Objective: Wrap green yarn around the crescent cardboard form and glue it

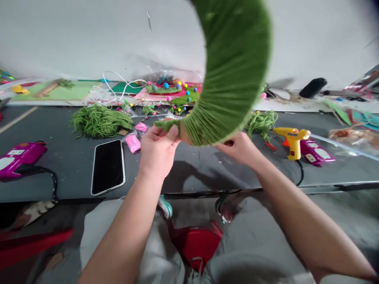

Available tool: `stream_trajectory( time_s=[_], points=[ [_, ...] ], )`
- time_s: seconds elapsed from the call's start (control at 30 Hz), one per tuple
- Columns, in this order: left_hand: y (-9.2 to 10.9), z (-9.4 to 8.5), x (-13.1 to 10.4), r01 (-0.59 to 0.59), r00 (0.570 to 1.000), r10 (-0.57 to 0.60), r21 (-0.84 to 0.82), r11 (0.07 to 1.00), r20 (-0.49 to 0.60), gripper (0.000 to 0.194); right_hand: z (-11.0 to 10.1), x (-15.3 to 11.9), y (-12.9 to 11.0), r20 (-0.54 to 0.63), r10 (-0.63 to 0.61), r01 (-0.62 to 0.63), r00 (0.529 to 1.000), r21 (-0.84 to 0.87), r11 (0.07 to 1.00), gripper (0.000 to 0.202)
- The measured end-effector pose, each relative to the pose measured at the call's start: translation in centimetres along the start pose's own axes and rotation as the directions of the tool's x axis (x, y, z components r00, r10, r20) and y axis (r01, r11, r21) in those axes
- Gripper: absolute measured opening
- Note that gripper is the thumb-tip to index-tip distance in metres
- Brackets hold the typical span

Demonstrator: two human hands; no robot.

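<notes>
A large curved form wound with green yarn point(237, 71) rises in front of me, its top cut off by the picture edge. Near its lower left end a strip of bare tan backing point(186, 133) shows. My left hand point(158, 150) is closed there, thumb on top, pinching the green-covered end. My right hand point(238, 148) is curled at the form's lower right edge; its fingertips are partly hidden behind the form, so what they grip cannot be made out.
On the grey table point(207, 173) lie a phone point(108, 167), green yarn bundles point(102, 120) and pink packets point(133, 143). A yellow glue gun point(293, 140) stands right, by a purple power strip point(316, 153); another purple power strip point(22, 157) lies left. Coloured pompoms point(166, 85) sit behind.
</notes>
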State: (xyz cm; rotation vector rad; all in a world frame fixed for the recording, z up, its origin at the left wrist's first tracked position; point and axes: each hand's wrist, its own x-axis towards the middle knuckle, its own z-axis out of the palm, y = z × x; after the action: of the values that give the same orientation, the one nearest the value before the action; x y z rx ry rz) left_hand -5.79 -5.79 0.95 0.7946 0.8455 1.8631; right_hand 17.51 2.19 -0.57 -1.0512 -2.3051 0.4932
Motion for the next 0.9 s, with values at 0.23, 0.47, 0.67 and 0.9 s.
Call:
stream_trajectory(
  time_s=[0.23,0.47,0.67,0.9],
  points=[
    [-0.6,-2.1,1.3,-0.053,0.935,0.038,-0.031,0.998,-0.354,0.030,3.0,-3.1,-7.5,0.330,-0.343,0.345,0.879,0.056,0.937,0.021],
    [-2.2,-1.4,0.2,-0.196,0.925,0.277,0.300,0.934,-0.258,0.025,3.6,-4.5,-10.1,0.278,-0.544,0.547,0.792,0.074,0.834,0.027],
    [-2.8,-0.5,-0.4,-0.227,0.931,0.333,0.482,0.847,-0.148,0.022,4.7,-4.8,-9.8,0.298,-0.525,0.526,0.797,0.084,0.846,0.026],
    [-3.1,-0.3,-0.5,-0.193,0.944,0.292,0.467,0.863,-0.150,0.020,4.7,-4.9,-10.3,0.251,-0.573,0.571,0.781,0.087,0.816,0.021]
  ],
)
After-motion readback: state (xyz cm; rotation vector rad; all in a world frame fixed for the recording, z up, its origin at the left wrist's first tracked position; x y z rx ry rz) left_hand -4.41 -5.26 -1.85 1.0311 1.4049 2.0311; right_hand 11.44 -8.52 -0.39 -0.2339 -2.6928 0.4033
